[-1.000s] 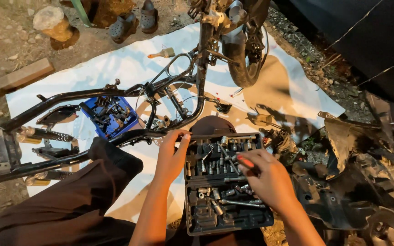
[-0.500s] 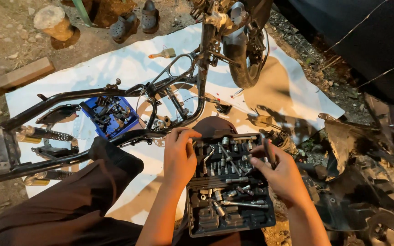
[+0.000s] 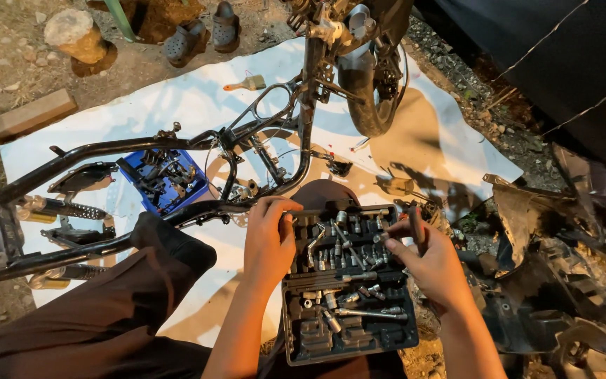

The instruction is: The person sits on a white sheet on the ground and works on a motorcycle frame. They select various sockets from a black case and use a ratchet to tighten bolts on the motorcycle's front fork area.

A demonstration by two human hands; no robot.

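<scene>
While gripping socket case (image 3: 348, 281) edges: left hand (image 3: 269, 242), right hand (image 3: 433, 260), frame (image 3: 177, 144) close beyond.

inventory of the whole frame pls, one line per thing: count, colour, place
socket set case: 1, black, open, bottom centre
sockets and bits: many, silver, in the case
motorcycle frame: 1, black, across the sheet
front wheel: 1, black, top centre
ground sheet: 1, white, under the frame
parts tray: 1, blue, left of centre
paintbrush: 1, orange handle, top of sheet
clogs: 2, grey, top on dirt
wood block: 1, brown, left
body panels: several, dark, right
left hand: on the case's left edge
right hand: at the case's right edge, fingers holding a small dark piece
</scene>
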